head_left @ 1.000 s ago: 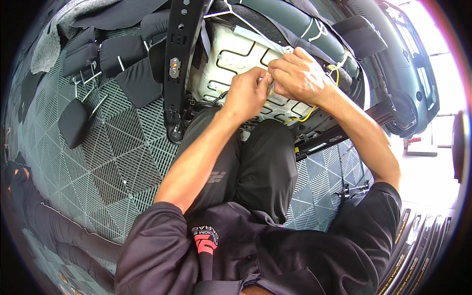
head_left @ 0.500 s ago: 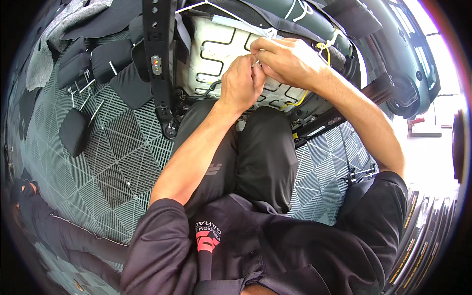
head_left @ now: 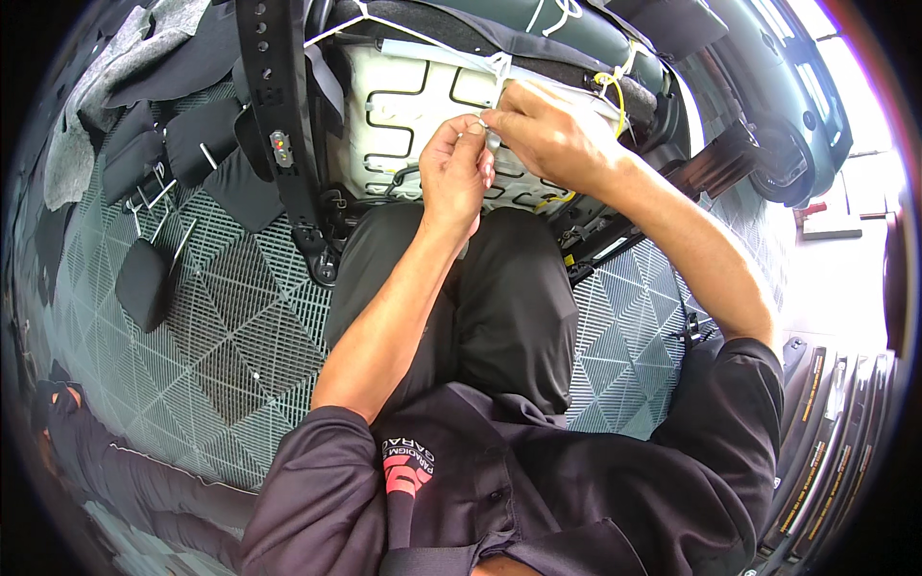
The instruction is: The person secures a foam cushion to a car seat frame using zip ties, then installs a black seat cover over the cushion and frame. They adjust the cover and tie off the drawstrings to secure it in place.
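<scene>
In front of my knees lies a car seat, its cream foam (head_left: pixel 370 84) and black wire springs (head_left: pixel 421 77) exposed. White cord (head_left: pixel 500 65) is looped and knotted round a pale strip (head_left: pixel 423 48) along the seat's edge, and runs down to my hands. My left hand (head_left: pixel 453 173) is closed, thumb and forefinger pinching a small piece of the white cord. Just right of it and slightly higher, my right hand (head_left: pixel 552 132) is also closed by the cord, its fingertips meeting my left ones. How the strands cross between the fingers is hidden.
Black metal seat rails (head_left: pixel 279 144) flank the foam. A yellow cord (head_left: pixel 618 91) is tied at the right. Black headrests (head_left: pixel 144 283) with metal posts lie on the tiled grating floor (head_left: pixel 250 326). Another person's legs (head_left: pixel 144 480) show at lower left. Dark green seat parts (head_left: pixel 792 86) stand at right.
My left hand has drawn slightly down and left, so the two hands are a little farther apart. The view has shifted, moving the seat left and up in the picture.
</scene>
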A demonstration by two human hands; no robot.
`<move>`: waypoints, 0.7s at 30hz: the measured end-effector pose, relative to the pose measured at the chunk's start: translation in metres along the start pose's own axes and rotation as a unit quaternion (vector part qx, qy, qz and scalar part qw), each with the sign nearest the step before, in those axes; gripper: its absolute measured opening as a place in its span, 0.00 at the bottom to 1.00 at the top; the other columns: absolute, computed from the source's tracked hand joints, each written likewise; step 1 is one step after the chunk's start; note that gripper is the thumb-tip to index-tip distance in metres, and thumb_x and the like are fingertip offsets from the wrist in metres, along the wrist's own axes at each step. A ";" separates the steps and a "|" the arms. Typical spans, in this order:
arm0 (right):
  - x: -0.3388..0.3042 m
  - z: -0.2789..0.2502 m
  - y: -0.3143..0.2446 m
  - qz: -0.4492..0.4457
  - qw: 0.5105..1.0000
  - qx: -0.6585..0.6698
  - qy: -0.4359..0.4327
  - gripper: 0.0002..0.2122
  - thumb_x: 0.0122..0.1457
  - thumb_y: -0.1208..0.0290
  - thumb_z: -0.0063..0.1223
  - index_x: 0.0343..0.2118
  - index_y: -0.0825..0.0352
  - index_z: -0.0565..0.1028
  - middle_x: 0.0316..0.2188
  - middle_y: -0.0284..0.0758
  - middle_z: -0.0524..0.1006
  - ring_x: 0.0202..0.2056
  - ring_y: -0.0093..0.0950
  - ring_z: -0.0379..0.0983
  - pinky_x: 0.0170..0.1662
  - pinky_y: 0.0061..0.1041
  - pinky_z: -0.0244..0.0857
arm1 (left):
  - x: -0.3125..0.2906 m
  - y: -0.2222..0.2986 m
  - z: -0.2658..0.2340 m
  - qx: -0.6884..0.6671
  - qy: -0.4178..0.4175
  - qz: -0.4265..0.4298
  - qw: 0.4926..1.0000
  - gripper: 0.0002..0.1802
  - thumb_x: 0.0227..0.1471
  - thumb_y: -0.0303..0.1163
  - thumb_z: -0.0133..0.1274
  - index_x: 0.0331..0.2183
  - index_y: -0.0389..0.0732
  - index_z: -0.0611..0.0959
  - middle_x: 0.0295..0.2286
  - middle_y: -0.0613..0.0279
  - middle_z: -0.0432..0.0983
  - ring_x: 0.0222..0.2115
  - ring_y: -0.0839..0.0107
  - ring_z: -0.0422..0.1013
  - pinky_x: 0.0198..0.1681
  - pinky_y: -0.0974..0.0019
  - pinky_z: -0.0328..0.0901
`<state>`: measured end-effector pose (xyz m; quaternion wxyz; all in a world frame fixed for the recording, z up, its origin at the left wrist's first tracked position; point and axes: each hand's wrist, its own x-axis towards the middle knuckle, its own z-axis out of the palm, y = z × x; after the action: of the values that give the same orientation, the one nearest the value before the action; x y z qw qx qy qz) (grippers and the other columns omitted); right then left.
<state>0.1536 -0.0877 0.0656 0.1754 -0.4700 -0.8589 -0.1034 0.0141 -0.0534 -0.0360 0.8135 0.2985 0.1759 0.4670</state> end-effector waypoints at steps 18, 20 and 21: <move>0.016 -0.023 -0.008 0.163 0.970 0.020 -0.180 0.11 0.58 0.64 0.55 0.32 0.69 0.76 0.33 0.44 0.76 0.38 0.46 0.75 0.42 0.41 0.69 | 0.012 0.004 -0.021 0.084 -0.084 0.007 0.993 0.12 0.63 0.34 0.55 0.40 0.35 0.81 0.26 0.66 0.77 0.28 0.79 0.72 0.32 0.74 0.65; 0.019 -0.022 -0.002 0.125 0.973 0.020 -0.193 0.10 0.58 0.65 0.55 0.30 0.69 0.76 0.32 0.41 0.76 0.37 0.44 0.76 0.39 0.40 0.70 | 0.013 0.005 -0.023 0.105 -0.089 0.014 0.990 0.12 0.63 0.35 0.56 0.39 0.35 0.80 0.25 0.66 0.77 0.28 0.78 0.74 0.30 0.75 0.65; 0.021 -0.022 0.001 0.109 0.974 0.019 -0.197 0.10 0.57 0.65 0.54 0.29 0.69 0.76 0.30 0.41 0.76 0.36 0.44 0.76 0.38 0.41 0.71 | 0.013 0.007 -0.022 0.129 -0.093 0.021 0.987 0.12 0.63 0.35 0.56 0.38 0.35 0.80 0.24 0.66 0.76 0.27 0.78 0.74 0.29 0.75 0.65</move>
<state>0.1490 -0.0787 0.0943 0.0221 -0.5687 -0.8218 0.0267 0.0038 -0.0324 -0.0482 0.7711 0.4466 0.1515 0.4278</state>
